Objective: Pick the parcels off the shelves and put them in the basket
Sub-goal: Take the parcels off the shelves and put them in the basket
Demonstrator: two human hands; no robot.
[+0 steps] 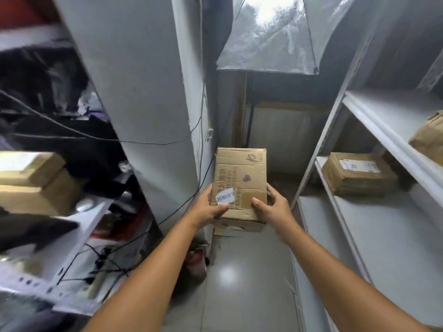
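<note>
Grey glossy floor (235, 279) runs down a narrow aisle between white metal shelves (374, 212); a taped brown box (357, 173) lies on the right-hand one. The cardboard parcel (242, 178) hangs over the floor. The left hand (208, 207) grips its left edge and the right hand (275, 207) its right edge, both thumbs on top.

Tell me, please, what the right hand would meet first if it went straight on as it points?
The right hand grips the box; beyond it, the aisle looks free up to the end wall, though depth is unclear.
</note>
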